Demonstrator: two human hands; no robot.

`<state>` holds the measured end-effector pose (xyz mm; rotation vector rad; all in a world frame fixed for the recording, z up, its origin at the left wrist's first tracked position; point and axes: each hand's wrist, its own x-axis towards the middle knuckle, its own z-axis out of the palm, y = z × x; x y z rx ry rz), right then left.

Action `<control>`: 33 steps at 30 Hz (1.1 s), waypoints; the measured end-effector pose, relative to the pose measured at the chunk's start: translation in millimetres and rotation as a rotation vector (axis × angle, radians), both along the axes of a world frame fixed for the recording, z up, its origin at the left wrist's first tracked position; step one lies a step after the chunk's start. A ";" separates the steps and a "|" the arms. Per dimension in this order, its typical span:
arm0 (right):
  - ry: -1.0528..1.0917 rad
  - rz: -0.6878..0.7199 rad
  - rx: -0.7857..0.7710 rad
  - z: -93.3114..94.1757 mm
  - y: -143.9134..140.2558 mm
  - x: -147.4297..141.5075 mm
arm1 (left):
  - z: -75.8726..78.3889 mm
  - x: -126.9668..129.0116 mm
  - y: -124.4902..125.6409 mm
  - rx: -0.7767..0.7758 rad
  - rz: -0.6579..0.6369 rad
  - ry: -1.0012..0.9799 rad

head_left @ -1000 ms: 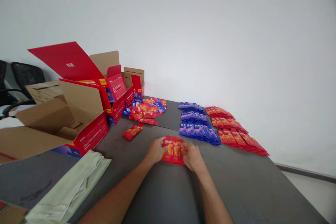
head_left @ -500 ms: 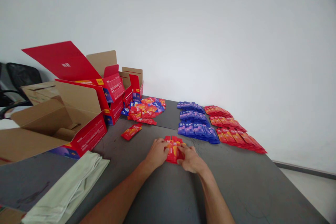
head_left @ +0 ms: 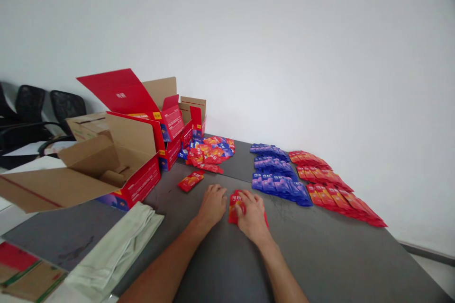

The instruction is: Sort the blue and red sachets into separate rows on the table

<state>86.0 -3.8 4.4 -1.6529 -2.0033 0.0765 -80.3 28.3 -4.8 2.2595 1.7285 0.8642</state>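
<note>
A folded cloth (head_left: 117, 251) lies at the near left of the table (head_left: 337, 251), with open boxes (head_left: 117, 161) behind it. A single red packet (head_left: 191, 181) sits apart, ahead of a mixed packet pile (head_left: 210, 150).

The left hand (head_left: 212, 203) rests flat on the table, fingers loose, gripping nothing, just left of the red stack (head_left: 234, 203). The right hand (head_left: 251, 215) lies palm-down on the stack, pressing it to the table; whether its fingers curl under an edge cannot be told.

Handling: the packets appear light, thin, flexible and glossy, so a stack is likely to slide and fan out. Hold it across the short sides, thumb above and fingers below, squeezing evenly.

To the right lie blue rows (head_left: 277, 175), then red rows (head_left: 330, 184).
</note>
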 end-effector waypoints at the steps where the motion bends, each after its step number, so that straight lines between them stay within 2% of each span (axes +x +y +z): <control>1: 0.002 0.017 0.041 -2.9 0.3 -9.2 | 0.2 -6.3 2.4 0.007 0.039 0.019; 4: 0.004 0.058 0.109 -10.5 -0.6 -31.4 | -0.3 -25.2 10.9 0.041 0.191 0.084; 8: -0.014 0.108 0.136 -17.6 -3.8 -44.2 | -6.4 -44.8 22.7 0.037 0.428 0.149; 12: -0.035 0.116 0.151 -20.9 -5.4 -44.4 | -14.5 -49.5 26.6 -0.072 0.534 0.179; 18: -0.039 0.101 0.163 -22.3 -3.6 -38.0 | -11.2 -35.4 20.3 -0.058 0.432 0.194; 22: -0.011 0.068 0.170 -22.6 -1.4 -32.0 | -6.0 -25.5 18.8 -0.104 0.369 0.164; 28: 0.036 0.051 0.165 -22.5 -1.1 -26.0 | -3.3 -22.9 16.9 -0.113 0.428 0.150; 31: 0.058 0.063 0.144 -18.5 -2.6 -25.0 | -2.8 -27.1 19.4 -0.130 0.380 0.042; 33: 0.095 0.061 0.140 -14.1 -3.8 -24.3 | -2.6 -29.1 23.1 -0.157 0.301 -0.145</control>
